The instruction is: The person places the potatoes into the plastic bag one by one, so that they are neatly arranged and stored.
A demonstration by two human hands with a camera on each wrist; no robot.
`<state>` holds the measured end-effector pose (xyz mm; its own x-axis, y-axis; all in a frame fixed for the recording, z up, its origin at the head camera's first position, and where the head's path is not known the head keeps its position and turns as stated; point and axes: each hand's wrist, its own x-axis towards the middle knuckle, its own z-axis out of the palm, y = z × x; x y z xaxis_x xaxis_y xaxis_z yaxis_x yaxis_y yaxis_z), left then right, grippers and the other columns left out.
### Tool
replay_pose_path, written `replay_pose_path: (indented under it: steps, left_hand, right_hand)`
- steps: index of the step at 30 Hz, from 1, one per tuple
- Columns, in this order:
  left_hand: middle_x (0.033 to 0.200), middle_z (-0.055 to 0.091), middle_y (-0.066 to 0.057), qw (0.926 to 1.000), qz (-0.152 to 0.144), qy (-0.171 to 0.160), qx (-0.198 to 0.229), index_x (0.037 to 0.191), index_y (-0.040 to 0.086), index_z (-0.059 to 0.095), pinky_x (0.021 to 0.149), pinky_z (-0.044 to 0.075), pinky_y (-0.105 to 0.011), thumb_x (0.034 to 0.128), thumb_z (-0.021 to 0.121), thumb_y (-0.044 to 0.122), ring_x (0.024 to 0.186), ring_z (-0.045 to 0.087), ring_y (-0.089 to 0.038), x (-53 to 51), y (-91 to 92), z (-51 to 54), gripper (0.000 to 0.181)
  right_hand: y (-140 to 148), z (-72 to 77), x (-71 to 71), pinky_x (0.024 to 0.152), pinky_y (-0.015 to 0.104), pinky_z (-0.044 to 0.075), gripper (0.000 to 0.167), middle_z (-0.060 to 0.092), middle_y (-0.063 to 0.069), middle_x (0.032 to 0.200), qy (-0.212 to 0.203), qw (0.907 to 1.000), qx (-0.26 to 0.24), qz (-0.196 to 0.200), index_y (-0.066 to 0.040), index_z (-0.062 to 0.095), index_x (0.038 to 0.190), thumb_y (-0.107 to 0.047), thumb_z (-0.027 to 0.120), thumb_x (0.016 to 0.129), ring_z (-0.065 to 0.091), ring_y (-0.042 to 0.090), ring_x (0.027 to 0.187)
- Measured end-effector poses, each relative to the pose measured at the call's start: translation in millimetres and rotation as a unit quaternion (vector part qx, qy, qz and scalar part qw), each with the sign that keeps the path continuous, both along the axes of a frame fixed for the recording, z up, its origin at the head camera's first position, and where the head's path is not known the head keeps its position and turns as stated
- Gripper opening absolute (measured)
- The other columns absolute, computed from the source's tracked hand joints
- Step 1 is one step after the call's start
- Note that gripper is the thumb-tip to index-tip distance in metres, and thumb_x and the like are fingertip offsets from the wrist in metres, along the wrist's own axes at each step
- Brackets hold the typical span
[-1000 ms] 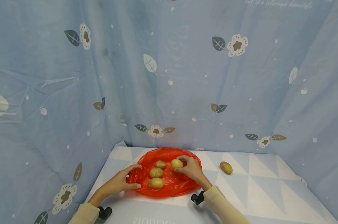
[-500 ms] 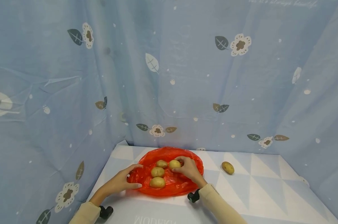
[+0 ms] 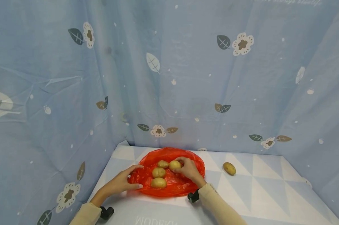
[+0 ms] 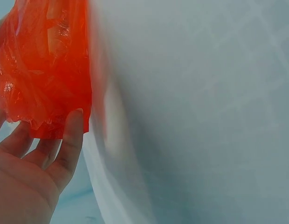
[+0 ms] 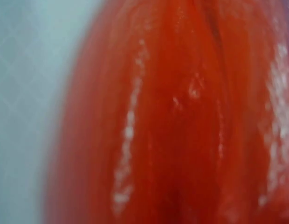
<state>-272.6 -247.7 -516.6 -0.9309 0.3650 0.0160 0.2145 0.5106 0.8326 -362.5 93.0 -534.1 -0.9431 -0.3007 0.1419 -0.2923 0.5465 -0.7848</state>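
A red plastic bag (image 3: pixel 183 187) lies spread wide on the table, its rim forming an oval. My left hand (image 3: pixel 121 181) holds the bag's left end in the head view, fingers and thumb curved around it; in the left wrist view its fingertips touch the red film. Inside the bag, my right hand (image 3: pixel 189 168) grips a potato (image 3: pixel 174 165) between thumb and fingers. Beside it in the bag lie a small potato (image 3: pixel 162 164), a round potato (image 3: pixel 158 172) and a larger oval potato (image 3: pixel 158 183). Blurred red film (image 5: pixel 182 116) fills most of the right wrist view, hiding the hand.
One more potato (image 3: pixel 229 168) lies on the patterned tablecloth (image 3: pixel 266 190), to the right of the bag. Blue floral curtains (image 3: pixel 194 78) hang behind the table and along its left side.
My right hand has moved slightly left with its potato, nearer the small potato in the bag, and is now still. The left hand keeps its place on the bag. The head view has shifted slightly.
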Motion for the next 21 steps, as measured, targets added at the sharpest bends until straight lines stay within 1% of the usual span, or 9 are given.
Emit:
replay_pose_path:
  steps: [4,7,11,14,17,19,21]
  left_hand:
    - [0.149,0.049,-0.01,1.0,-0.002,0.007,0.0,0.149,0.017,0.049,0.103,0.05,-0.056,0.0869,0.084,0.033,0.128,0.052,-0.033,0.8,-0.5,-2.4,0.073]
    - [0.15,0.049,-0.011,1.0,-0.002,0.008,0.002,0.149,0.016,0.049,0.103,0.051,-0.056,0.0869,0.084,0.033,0.127,0.052,-0.033,0.6,-0.5,-3.9,0.073]
    - [0.15,0.049,-0.012,1.0,-0.003,0.007,0.007,0.149,0.016,0.049,0.103,0.05,-0.057,0.0868,0.084,0.032,0.128,0.052,-0.034,0.2,-0.6,-3.5,0.073]
    - [0.151,0.048,-0.012,0.9999,-0.006,0.007,0.009,0.149,0.016,0.049,0.103,0.049,-0.058,0.0869,0.084,0.031,0.129,0.051,-0.035,0.3,-1.1,-3.4,0.073]
    - [0.152,0.047,-0.013,0.9999,-0.008,0.007,0.009,0.149,0.016,0.049,0.105,0.047,-0.059,0.0871,0.084,0.031,0.132,0.05,-0.036,0.5,-1.1,-4.5,0.073]
    - [0.154,0.046,-0.013,0.9999,-0.009,0.007,0.009,0.149,0.017,0.049,0.107,0.045,-0.06,0.0874,0.084,0.031,0.134,0.048,-0.037,0.3,-0.8,-5.4,0.072]
    - [0.154,0.045,-0.013,0.9999,-0.009,0.006,0.009,0.148,0.017,0.049,0.107,0.045,-0.06,0.0875,0.084,0.032,0.135,0.047,-0.037,-0.4,-0.2,-5.8,0.071]
  right_hand:
    - [0.2,2.1,1.2,0.096,0.047,0.055,0.043,0.07,0.003,0.118,-0.001,1.0,0.007,0.004,-0.01,0.07,0.124,-0.021,0.086,0.085,0.062,0.022,0.103]
    - [-0.4,3.6,1.9,0.098,0.048,0.054,0.044,0.069,0.005,0.12,0.012,0.9996,0.025,0.0,-0.009,0.069,0.126,-0.021,0.085,0.087,0.062,0.023,0.105]
    - [-0.8,8.0,3.1,0.101,0.05,0.053,0.042,0.069,0.006,0.12,0.034,0.9983,0.047,-0.007,-0.008,0.07,0.125,-0.019,0.084,0.087,0.061,0.026,0.109]
    - [0.1,14.1,6.7,0.1,0.052,0.052,0.038,0.069,0.006,0.121,0.042,0.9975,0.056,-0.01,-0.008,0.071,0.122,-0.018,0.084,0.087,0.06,0.029,0.111]
    - [3.4,22.5,12.9,0.093,0.048,0.055,0.035,0.069,0.008,0.119,0.051,0.9973,0.053,-0.002,-0.007,0.072,0.12,-0.015,0.083,0.088,0.06,0.031,0.106]
    - [6.9,28.6,16.0,0.084,0.042,0.058,0.033,0.07,0.009,0.115,0.064,0.9968,0.048,0.009,-0.006,0.072,0.12,-0.012,0.082,0.089,0.062,0.03,0.1]
    - [10.9,34.6,19.1,0.075,0.036,0.058,0.033,0.07,0.01,0.111,0.071,0.9967,0.037,0.015,-0.005,0.072,0.119,-0.011,0.082,0.089,0.063,0.027,0.093]
